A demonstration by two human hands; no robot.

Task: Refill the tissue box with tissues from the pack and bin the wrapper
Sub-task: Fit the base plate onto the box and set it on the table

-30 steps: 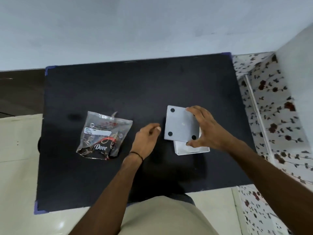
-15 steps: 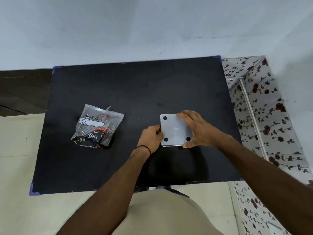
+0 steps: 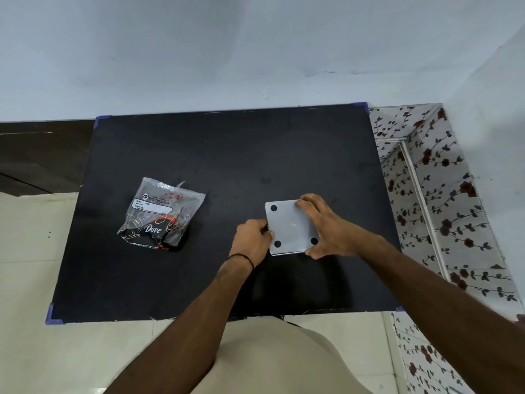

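Observation:
A white square tissue box (image 3: 291, 227) lies upside down on the black table (image 3: 227, 155), its base panel with black round feet facing up. My left hand (image 3: 252, 241) grips the box's left edge. My right hand (image 3: 326, 226) holds the right side, with fingers on the far corner and thumb at the near corner. The base panel sits flush on the box. The clear plastic tissue pack wrapper (image 3: 162, 213), printed "Dove" and "Big Tissues", lies crumpled at the table's left, apart from both hands.
A floral-patterned white surface (image 3: 443, 200) borders the table on the right. A pale wall (image 3: 255, 52) stands behind it. Light floor tiles (image 3: 28, 251) lie to the left, and my beige-clothed lap (image 3: 270, 359) presses against the near edge.
The base panel, tilted and offset from the box one second ago, now sits flush on it. My left hand moved right onto the box's left edge. The wrapper has not moved.

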